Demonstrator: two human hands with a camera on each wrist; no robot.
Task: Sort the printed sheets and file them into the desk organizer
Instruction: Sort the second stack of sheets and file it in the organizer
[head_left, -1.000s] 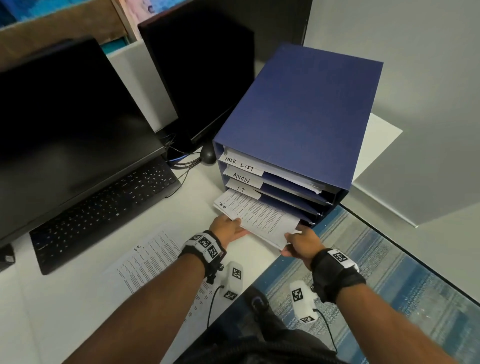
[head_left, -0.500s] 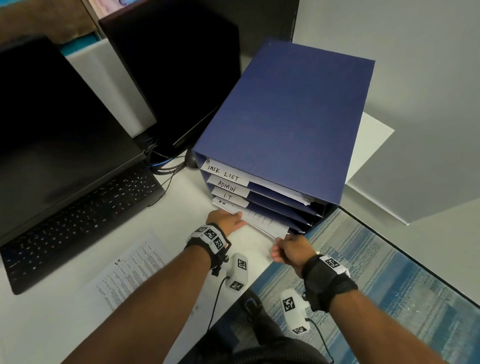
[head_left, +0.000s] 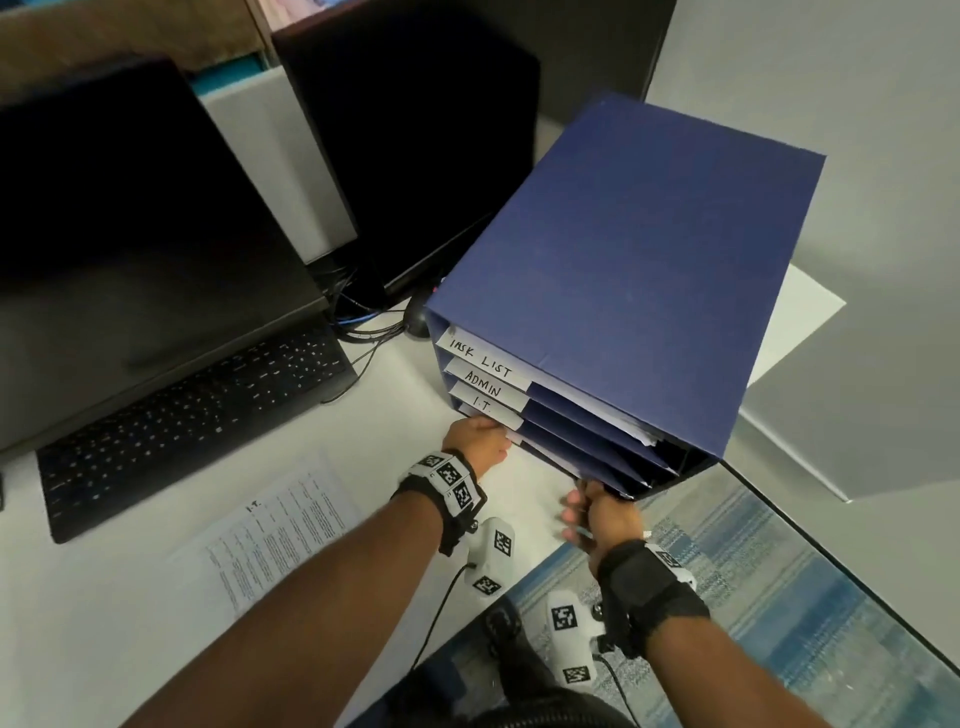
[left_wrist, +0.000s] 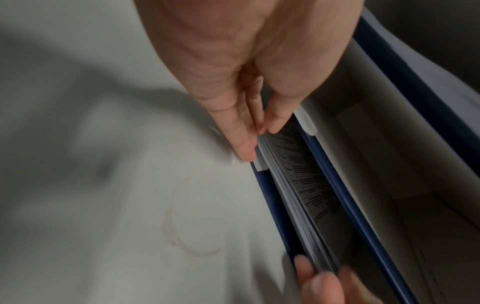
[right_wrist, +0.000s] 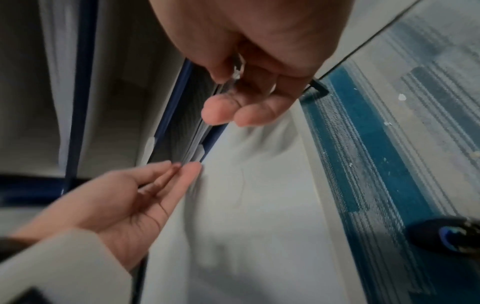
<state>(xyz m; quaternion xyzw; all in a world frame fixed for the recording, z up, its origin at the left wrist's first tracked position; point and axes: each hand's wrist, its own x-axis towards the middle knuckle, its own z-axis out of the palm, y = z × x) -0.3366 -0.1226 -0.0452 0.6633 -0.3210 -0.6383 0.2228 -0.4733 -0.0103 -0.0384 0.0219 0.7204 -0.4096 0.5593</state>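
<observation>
Four shelves faced me in the tall navy-blue card desk organizer (head_left: 623, 270), which stood on the white desk (head_left: 130, 623) at its near corner. The stack of white printed sheets (left_wrist: 298, 185) lay almost wholly inside the lowest shelf, with only its front edge showing at the mouth.

My left hand (head_left: 475, 436) was at the left end of that edge, straight fingers (left_wrist: 244, 144) together and pressed against the paper, clamped on nothing. My right hand (head_left: 597, 512) was at the right end, fingers loosely curled by the stack's corner; whether they pinched it I could not tell.

I judged the risks were these: an uneven push could skew the stack and jam a corner against the side wall, hard pressure could buckle the front edge, and the light box could slide back on the smooth desk.

One more loose printed page (head_left: 270, 530) lay unfiled on the desk, well apart, headed "I.T.".

The white handwritten labels (head_left: 485, 374) on the upper shelves read "TASK LIST", "ADMIN" and "I.T."; the lowest label was hidden behind my left hand.
</observation>
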